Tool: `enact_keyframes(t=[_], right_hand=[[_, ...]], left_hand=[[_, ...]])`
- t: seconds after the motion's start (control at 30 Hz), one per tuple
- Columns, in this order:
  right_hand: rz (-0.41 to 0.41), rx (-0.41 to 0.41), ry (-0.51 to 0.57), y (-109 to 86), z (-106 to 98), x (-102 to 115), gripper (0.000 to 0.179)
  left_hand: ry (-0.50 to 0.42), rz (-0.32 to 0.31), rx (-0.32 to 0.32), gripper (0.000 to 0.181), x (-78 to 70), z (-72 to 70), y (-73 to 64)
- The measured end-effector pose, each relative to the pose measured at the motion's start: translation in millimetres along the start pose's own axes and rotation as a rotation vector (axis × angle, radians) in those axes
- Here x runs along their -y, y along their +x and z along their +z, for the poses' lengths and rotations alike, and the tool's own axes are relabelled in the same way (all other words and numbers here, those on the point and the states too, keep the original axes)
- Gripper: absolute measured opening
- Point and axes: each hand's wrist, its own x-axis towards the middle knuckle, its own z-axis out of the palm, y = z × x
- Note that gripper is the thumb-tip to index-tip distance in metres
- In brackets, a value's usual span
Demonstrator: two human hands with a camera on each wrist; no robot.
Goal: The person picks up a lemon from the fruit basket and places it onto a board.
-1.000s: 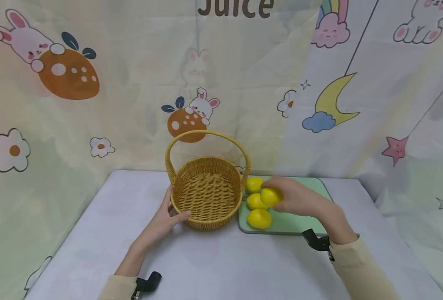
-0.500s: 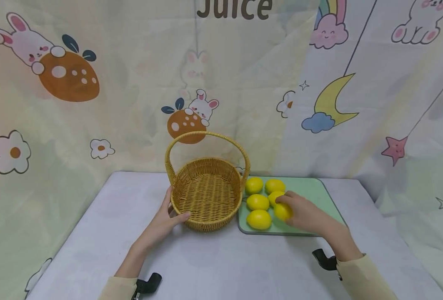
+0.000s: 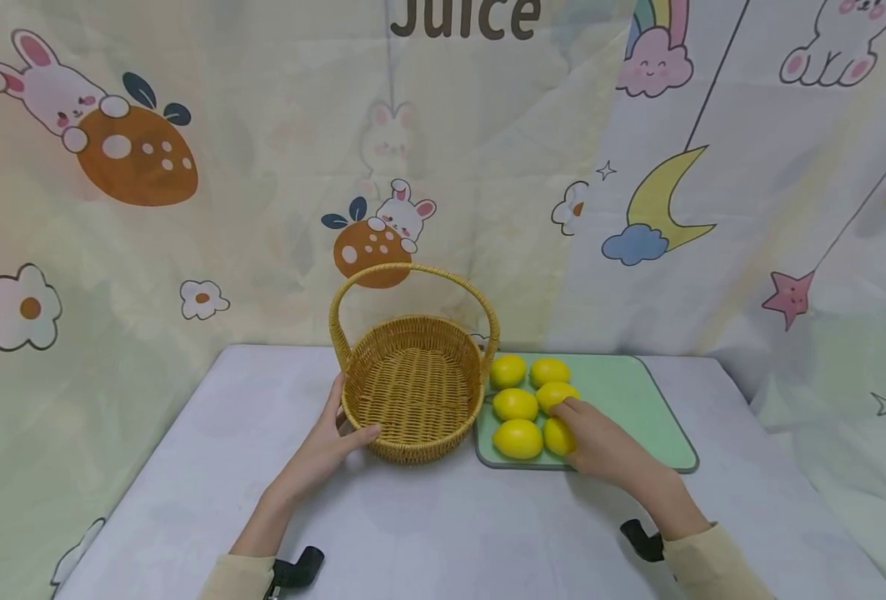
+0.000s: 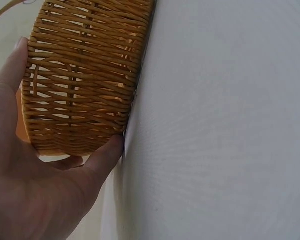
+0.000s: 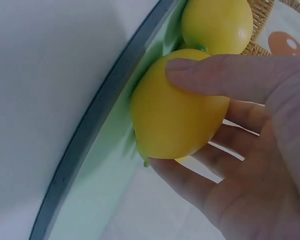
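Observation:
A woven wicker basket (image 3: 412, 392) with an arched handle stands empty at the middle of the white table. My left hand (image 3: 341, 427) grips its left wall (image 4: 80, 85), thumb on the near side and fingers along the far side. To its right a mint-green tray (image 3: 638, 417) holds several yellow lemons. My right hand (image 3: 573, 429) holds one lemon (image 3: 558, 435) down on the tray's front edge, beside the front-left lemon (image 3: 518, 438). In the right wrist view the thumb (image 5: 215, 75) lies over this lemon (image 5: 175, 120) with fingers under it.
Other lemons (image 3: 550, 371) lie in two rows on the tray's left half, close to the basket. The tray's right half is bare green. A cartoon-print curtain (image 3: 187, 208) hangs behind the table. The table's front edge is near my sleeves.
My right hand has brought the lemon down from above the tray's left side and toward me, onto the tray's front edge. The left hand and basket have stayed put.

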Motion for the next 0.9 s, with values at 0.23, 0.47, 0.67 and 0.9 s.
enact_keyframes(t=[0.23, 0.47, 0.67, 0.9], right_hand=[[0.035, -0.022, -0.014, -2.6, 2.1, 1.1, 0.056], [0.050, -0.078, 0.000, -9.9, 3.0, -3.0, 0.056], [0.042, -0.111, 0.023, -14.4, -0.7, -9.8, 0.055], [0.000, -0.131, 0.061, -17.2, -1.9, -13.3, 0.051]], left_hand=[[0.001, 0.012, 0.001, 0.106, -1.4, 0.1, 0.7], [0.013, 0.012, 0.007, 0.107, -0.4, -0.6, 4.3], [0.040, -0.007, 0.007, 0.107, 1.6, -0.6, 4.6], [0.040, -0.016, -0.003, 0.106, 0.4, -4.2, 2.6]])
